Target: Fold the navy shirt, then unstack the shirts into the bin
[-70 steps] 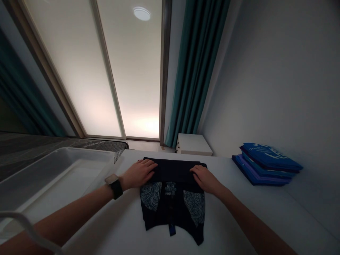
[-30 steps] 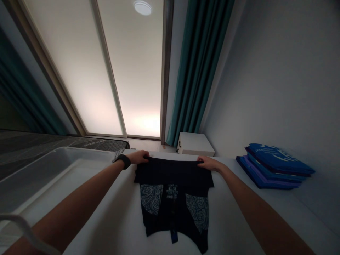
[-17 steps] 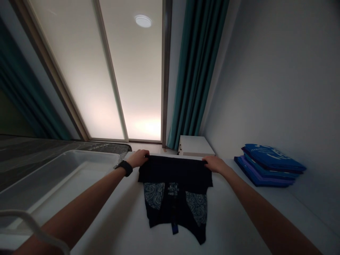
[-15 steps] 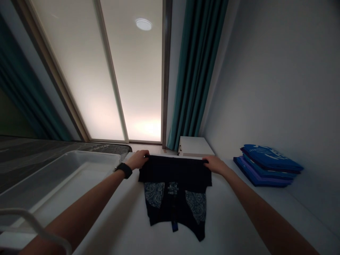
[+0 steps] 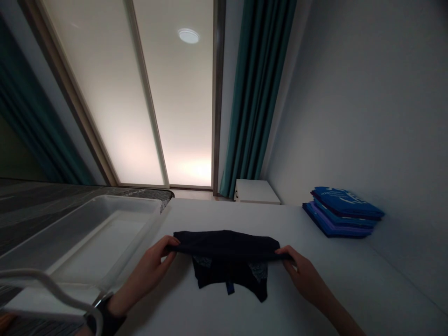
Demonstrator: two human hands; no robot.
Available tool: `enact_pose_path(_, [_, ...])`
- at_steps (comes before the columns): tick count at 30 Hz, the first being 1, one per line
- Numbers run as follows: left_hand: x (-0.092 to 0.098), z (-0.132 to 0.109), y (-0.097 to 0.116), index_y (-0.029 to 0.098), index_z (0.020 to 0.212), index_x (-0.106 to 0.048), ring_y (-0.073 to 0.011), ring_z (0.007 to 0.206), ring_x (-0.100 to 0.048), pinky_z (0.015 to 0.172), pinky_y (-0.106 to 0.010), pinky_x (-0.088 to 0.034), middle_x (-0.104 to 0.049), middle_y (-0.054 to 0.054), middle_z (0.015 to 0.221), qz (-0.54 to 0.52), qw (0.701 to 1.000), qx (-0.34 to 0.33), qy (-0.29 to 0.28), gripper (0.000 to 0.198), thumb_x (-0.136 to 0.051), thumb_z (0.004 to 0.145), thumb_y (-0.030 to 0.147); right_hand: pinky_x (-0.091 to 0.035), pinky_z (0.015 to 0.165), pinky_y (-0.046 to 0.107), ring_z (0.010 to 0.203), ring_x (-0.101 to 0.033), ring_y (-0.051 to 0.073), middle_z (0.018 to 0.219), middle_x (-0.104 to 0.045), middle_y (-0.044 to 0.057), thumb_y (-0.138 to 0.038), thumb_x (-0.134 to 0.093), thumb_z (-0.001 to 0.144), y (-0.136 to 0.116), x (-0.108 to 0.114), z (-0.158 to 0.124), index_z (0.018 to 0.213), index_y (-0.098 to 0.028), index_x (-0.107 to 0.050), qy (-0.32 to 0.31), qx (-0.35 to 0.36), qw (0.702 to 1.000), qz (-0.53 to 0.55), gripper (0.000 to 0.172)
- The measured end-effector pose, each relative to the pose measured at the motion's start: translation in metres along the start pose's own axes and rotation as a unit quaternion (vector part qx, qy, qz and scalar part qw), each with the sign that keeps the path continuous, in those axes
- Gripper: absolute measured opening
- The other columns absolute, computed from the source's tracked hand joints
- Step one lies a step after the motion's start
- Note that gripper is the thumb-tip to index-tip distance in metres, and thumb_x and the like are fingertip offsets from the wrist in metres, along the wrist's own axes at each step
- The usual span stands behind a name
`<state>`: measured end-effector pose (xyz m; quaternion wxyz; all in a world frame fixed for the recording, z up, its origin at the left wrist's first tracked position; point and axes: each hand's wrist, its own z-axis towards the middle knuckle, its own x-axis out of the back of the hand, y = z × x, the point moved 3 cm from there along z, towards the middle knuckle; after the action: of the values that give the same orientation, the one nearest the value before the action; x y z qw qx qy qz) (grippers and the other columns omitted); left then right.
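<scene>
A dark garment (image 5: 227,245) with paisley-patterned patches lies partly folded on the white table (image 5: 280,303). Its curved neckline and a small blue tag (image 5: 230,287) point toward me. My left hand (image 5: 159,256), with a black watch on the wrist, pinches the left end of the folded-over edge. At the right end, my right hand (image 5: 297,268) grips the same edge between thumb and fingers. Stretched between both hands, the edge covers most of the patterned patches.
A stack of folded blue and purple clothes (image 5: 345,212) sits at the right by the wall. On the left stands a translucent plastic bin (image 5: 129,203), with a pale curved bar (image 5: 45,280) in front of it. A white cabinet (image 5: 257,191) is beyond the table's far edge.
Both hands have drawn the garment's far edge toward me, folding it over the patterned part. My view has shifted slightly.
</scene>
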<state>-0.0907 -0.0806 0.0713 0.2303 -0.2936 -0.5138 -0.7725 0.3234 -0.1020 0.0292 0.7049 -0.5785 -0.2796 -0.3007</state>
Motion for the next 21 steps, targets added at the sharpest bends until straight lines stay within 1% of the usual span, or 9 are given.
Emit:
enact_pose_path(1, [-0.002,-0.012,-0.002,0.023,0.089,-0.055,-0.0209,0.086,-0.066,0.077,-0.031,-0.054,-0.068,-0.006,0.095,0.0,1.0,-0.002,-0.009,0.018,-0.043,0.087,0.037,-0.047,0.092,0.04,0.103,-0.063,0.024,0.107,-0.066,0.008,-0.032,-0.038,0.086,0.006,-0.007,-0.012,0.098,-0.026,-0.054,-0.007,0.006,1.0,0.01,0.021])
enact_pose_path(3, [-0.007,-0.032,-0.007,0.023,0.088,-0.053,-0.0211,0.086,-0.065,0.077,-0.031,-0.054,-0.067,-0.006,0.096,0.004,0.999,-0.001,-0.033,0.017,-0.041,0.088,0.035,-0.046,0.095,0.04,0.109,-0.06,0.024,0.116,-0.063,0.009,-0.029,-0.039,0.085,0.015,-0.02,-0.032,0.096,-0.026,-0.053,-0.018,0.012,1.0,0.013,0.019])
enact_pose_path(7, [-0.018,-0.054,-0.011,0.025,0.09,-0.05,-0.0208,0.089,-0.064,0.079,-0.031,-0.054,-0.064,-0.006,0.101,0.037,0.998,-0.012,-0.047,0.011,-0.04,0.087,0.027,-0.047,0.095,0.04,0.113,-0.058,0.023,0.119,-0.06,0.008,-0.023,-0.036,0.084,0.015,-0.032,-0.049,0.095,-0.027,-0.051,-0.032,0.034,0.999,-0.013,0.018])
enact_pose_path(10, [-0.03,-0.06,-0.01,0.027,0.106,-0.052,-0.0215,0.097,-0.065,0.084,-0.032,-0.053,-0.06,-0.007,0.114,0.096,0.994,-0.03,-0.05,0.022,-0.047,0.085,0.026,-0.047,0.095,0.042,0.115,-0.056,0.024,0.124,-0.058,0.007,-0.018,-0.04,0.079,0.01,-0.035,-0.05,0.1,-0.027,-0.053,-0.029,0.055,0.995,-0.075,0.027])
enact_pose_path(12, [-0.038,-0.061,-0.01,0.028,0.116,-0.051,-0.0226,0.101,-0.064,0.085,-0.033,-0.053,-0.057,-0.007,0.121,0.133,0.989,-0.036,-0.046,0.031,-0.052,0.084,0.027,-0.045,0.097,0.047,0.117,-0.054,0.027,0.13,-0.055,0.006,-0.018,-0.046,0.076,0.007,-0.037,-0.053,0.11,-0.029,-0.054,-0.004,0.061,0.989,-0.136,0.037])
enact_pose_path(14, [-0.045,-0.063,-0.011,0.029,0.116,-0.052,-0.0237,0.102,-0.064,0.085,-0.035,-0.054,-0.057,-0.007,0.121,0.157,0.986,-0.037,-0.038,0.032,-0.055,0.084,0.031,-0.043,0.099,0.05,0.116,-0.054,0.03,0.13,-0.055,0.006,-0.02,-0.052,0.075,0.004,-0.041,-0.058,0.118,-0.031,-0.054,0.029,0.067,0.98,-0.184,0.044])
enact_pose_path(16, [-0.049,-0.063,-0.011,0.029,0.115,-0.053,-0.0247,0.103,-0.064,0.085,-0.036,-0.055,-0.057,-0.007,0.121,0.168,0.985,-0.033,-0.035,0.034,-0.059,0.082,0.036,-0.043,0.1,0.05,0.117,-0.054,0.031,0.129,-0.056,0.006,-0.026,-0.055,0.079,0.0,-0.046,-0.064,0.121,-0.031,-0.053,0.045,0.076,0.976,-0.2,0.042])
enact_pose_path(19, [-0.052,-0.062,-0.009,0.028,0.115,-0.053,-0.0252,0.104,-0.063,0.086,-0.037,-0.055,-0.057,-0.007,0.121,0.175,0.984,-0.025,-0.033,0.039,-0.063,0.079,0.039,-0.045,0.099,0.046,0.12,-0.052,0.029,0.131,-0.054,0.006,-0.036,-0.053,0.085,-0.008,-0.053,-0.07,0.123,-0.031,-0.051,0.039,0.081,0.977,-0.193,0.038])
enact_pose_path(21, [-0.054,-0.057,-0.006,0.027,0.114,-0.053,-0.0252,0.102,-0.063,0.084,-0.037,-0.055,-0.057,-0.007,0.12,0.177,0.984,-0.017,-0.027,0.039,-0.064,0.078,0.038,-0.046,0.098,0.044,0.12,-0.051,0.029,0.132,-0.054,0.006,-0.04,-0.053,0.086,-0.011,-0.055,-0.068,0.123,-0.03,-0.051,0.035,0.071,0.978,-0.195,0.038])
